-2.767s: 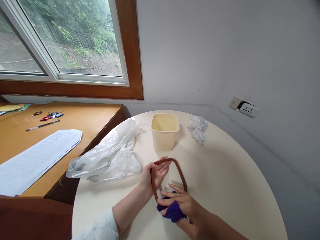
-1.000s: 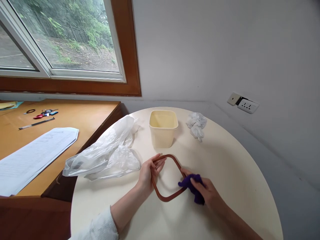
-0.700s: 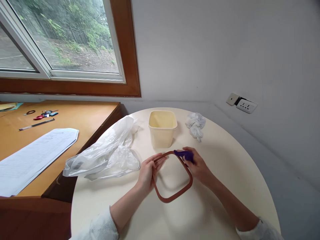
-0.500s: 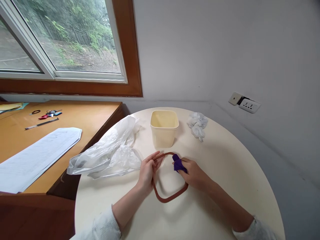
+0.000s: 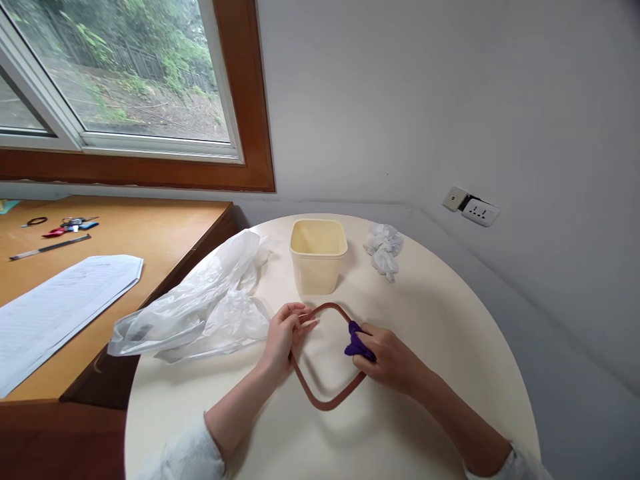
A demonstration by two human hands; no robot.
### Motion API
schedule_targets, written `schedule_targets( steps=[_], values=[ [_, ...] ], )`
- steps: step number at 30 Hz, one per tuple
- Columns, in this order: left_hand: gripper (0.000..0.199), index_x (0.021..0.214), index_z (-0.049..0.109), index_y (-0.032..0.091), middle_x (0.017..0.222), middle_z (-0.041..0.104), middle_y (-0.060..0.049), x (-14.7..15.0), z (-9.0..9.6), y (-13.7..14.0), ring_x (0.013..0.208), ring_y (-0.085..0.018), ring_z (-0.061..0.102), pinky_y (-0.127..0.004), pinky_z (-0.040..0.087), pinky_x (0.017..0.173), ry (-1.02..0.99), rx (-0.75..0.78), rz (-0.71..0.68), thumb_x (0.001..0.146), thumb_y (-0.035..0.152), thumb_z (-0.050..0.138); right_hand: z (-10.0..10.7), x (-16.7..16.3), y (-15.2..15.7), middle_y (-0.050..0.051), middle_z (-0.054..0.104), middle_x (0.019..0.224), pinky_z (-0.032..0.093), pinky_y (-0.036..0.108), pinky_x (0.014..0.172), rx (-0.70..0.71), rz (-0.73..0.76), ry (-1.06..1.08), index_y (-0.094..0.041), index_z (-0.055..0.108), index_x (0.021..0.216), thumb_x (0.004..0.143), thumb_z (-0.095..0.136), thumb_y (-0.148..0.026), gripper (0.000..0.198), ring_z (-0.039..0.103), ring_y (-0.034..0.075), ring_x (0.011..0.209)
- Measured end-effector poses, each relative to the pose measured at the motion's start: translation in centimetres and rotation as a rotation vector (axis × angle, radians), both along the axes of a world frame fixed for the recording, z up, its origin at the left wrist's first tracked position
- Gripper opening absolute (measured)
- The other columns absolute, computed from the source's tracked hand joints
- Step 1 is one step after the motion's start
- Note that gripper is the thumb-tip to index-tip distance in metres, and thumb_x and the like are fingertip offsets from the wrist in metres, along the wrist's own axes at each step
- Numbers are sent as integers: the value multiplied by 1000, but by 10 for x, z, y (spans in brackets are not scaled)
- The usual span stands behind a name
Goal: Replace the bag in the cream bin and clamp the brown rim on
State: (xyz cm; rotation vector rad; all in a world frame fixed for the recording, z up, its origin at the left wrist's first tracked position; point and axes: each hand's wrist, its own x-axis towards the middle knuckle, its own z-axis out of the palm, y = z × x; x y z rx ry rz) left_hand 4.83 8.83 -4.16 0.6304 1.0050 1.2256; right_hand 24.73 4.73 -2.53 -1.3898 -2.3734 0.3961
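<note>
Two hands, left gripping brown frame, right pressing purple cloth on it

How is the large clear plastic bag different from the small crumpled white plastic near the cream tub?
The clear plastic bag is far larger and spread out loosely; the crumpled white plastic is a small tight wad. The bag lies left of the cream tub, overhanging the round table's edge; the wad sits right of it. Both are thin plastic, untouched by either hand.
</note>
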Motion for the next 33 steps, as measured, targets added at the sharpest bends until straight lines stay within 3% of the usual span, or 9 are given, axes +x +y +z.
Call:
schedule_targets(
  steps=[4,7,10,13,19,26,33],
  values=[
    [23,97,54,17,69,60,-3,-10,8,7,54,-15,58,-31,52,54,44,-79,-306,75,26,54,14,8,6,-1,45,66,27,23,49,-24,144,-48,-18,43,59,70,47,-12,14,36,9,54],
    [34,91,56,14,54,52,0,-15,12,8,42,-11,48,-23,41,40,99,-79,-550,80,45,49,16,4,9,0,48,68,28,22,50,-55,261,-58,-17,45,61,70,49,-14,10,37,9,55],
    [41,81,59,11,41,37,6,-15,13,6,33,-5,33,-19,28,35,227,-11,-650,79,51,50,11,-4,12,0,48,68,28,23,51,-48,320,-64,-17,46,61,69,51,-16,10,37,9,55],
    [40,73,57,12,37,23,11,-12,11,6,33,-2,18,-17,16,35,348,55,-570,75,51,56,6,-9,15,1,51,74,30,23,53,-20,281,-41,-17,47,65,71,50,-16,6,40,10,59],
    [39,64,44,17,40,18,13,-8,11,7,36,-2,14,-17,12,37,319,57,-352,71,52,60,4,-5,17,2,51,77,32,23,56,-33,129,24,-18,46,70,75,46,-16,5,43,11,62],
    [34,63,42,17,45,19,11,-2,8,-3,39,-3,20,-16,17,39,378,152,-88,78,45,55,-5,-9,13,0,47,69,33,24,54,-43,-61,104,-18,43,67,78,43,-16,10,43,12,58],
    [34,61,38,18,46,21,10,-3,6,-5,40,-3,21,-17,21,39,357,200,112,80,42,54,-10,-21,-1,3,50,72,35,24,53,-58,-150,49,-17,49,73,79,42,-17,10,46,13,58]
  ],
)
